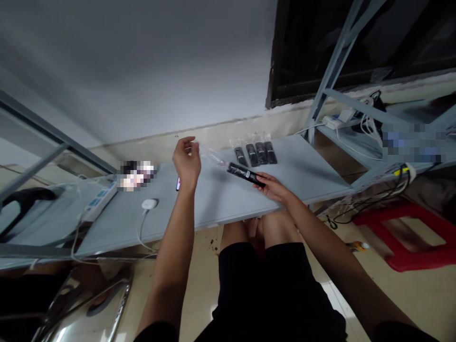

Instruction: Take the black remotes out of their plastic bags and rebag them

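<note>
My right hand (271, 186) is closed round the near end of a long, flat black item (245, 174) with a small pale label, held above the table. I cannot make out its exact kind. A clear plastic bag (213, 156) stretches from the item's far end up to my left hand (187, 159), whose fingers are curled and pinch the bag's edge. Behind the black item, several similar black items in clear bags (261, 153) lie side by side near the wall.
The narrow grey table (306, 175) runs along the wall. On its left are a white round charger (149, 204) with a cable, a phone (178, 184) partly behind my wrist, and a power strip (101, 200). Metal frames flank it. A red stool (409, 237) stands at right.
</note>
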`<move>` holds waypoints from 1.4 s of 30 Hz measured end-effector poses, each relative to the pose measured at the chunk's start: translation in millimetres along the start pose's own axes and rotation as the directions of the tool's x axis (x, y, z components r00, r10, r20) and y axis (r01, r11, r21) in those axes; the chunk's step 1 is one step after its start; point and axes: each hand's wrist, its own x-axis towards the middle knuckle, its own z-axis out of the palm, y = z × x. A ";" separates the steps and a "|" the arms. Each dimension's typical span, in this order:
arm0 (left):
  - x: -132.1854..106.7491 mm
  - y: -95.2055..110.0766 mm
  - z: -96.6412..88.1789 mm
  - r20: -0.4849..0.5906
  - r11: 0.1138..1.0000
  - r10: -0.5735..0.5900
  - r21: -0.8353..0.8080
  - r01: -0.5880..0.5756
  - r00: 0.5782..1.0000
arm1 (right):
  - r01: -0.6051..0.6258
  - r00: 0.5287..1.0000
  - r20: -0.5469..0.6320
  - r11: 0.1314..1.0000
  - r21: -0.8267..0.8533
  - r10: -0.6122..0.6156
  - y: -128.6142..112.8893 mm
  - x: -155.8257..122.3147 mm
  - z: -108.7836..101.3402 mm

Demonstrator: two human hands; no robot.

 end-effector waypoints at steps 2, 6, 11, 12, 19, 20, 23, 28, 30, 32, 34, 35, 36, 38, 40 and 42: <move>-10.5 -11.7 -5.5 -0.069 0.977 0.095 0.196 -0.080 0.993 | 0.028 1.000 -0.008 0.999 -0.022 -0.028 1.2 -1.6 2.3; -45.5 -25.6 -5.3 0.088 0.873 0.246 0.414 -0.260 0.965 | 0.054 0.998 -0.035 0.996 -0.065 -0.056 2.1 -4.6 6.3; -75.4 -28.6 0.7 0.400 0.746 0.399 0.383 -0.545 0.825 | 0.061 0.996 -0.052 0.991 -0.123 -0.068 1.5 -6.0 6.9; -78.4 -29.0 2.3 0.510 0.713 0.426 0.319 -0.625 0.747 | 0.067 0.996 -0.049 0.988 -0.137 -0.074 1.6 -6.3 6.7; -89.8 -37.0 18.8 0.762 0.666 0.345 0.213 -0.715 0.548 | 0.097 0.992 -0.051 0.963 -0.251 -0.113 6.5 -11.4 7.4; -90.1 -39.0 19.4 0.760 0.669 0.326 0.235 -0.705 0.563 | 0.113 0.989 -0.061 0.958 -0.265 -0.133 8.0 -11.8 7.9; -89.9 -47.3 15.5 0.763 0.682 0.282 0.266 -0.681 0.581 | 0.182 0.968 -0.116 0.943 -0.278 -0.221 12.3 -10.5 9.0; -91.6 -63.9 1.9 0.791 0.717 0.185 0.298 -0.631 0.583 | 0.358 0.846 -0.328 0.904 -0.235 -0.421 3.9 -4.8 8.7; -93.3 -66.5 -0.1 0.796 0.740 0.173 0.284 -0.610 0.580 | 0.447 0.786 -0.333 0.851 -0.275 -0.521 -8.3 -4.6 11.1; -94.8 -65.0 1.5 0.797 0.764 0.177 0.258 -0.591 0.577 | 0.513 0.760 -0.244 0.786 -0.346 -0.603 -22.9 -5.3 16.7; -95.7 -60.5 6.0 0.800 0.781 0.181 0.236 -0.578 0.572 | 0.542 0.747 -0.153 0.725 -0.425 -0.647 -35.5 -5.4 24.2; -95.9 -58.0 9.1 0.803 0.786 0.182 0.229 -0.574 0.568 | 0.544 0.748 -0.110 0.699 -0.464 -0.655 -39.7 -4.7 27.7; -96.0 -55.6 12.4 0.805 0.790 0.183 0.221 -0.572 0.564 | 0.543 0.749 -0.072 0.673 -0.502 -0.658 -42.0 -3.6 30.3; -95.8 -52.6 18.9 0.812 0.798 0.188 0.202 -0.567 0.553 | 0.529 0.762 -0.014 0.634 -0.564 -0.647 -40.7 -0.5 31.3; -95.3 -52.4 24.3 0.814 0.809 0.198 0.179 -0.559 0.546 | 0.491 0.792 0.010 0.626 -0.605 -0.611 -32.9 1.9 25.9; -94.7 -54.2 27.7 0.810 0.821 0.205 0.162 -0.547 0.549 | 0.426 0.844 0.029 0.636 -0.643 -0.536 -22.2 2.1 15.9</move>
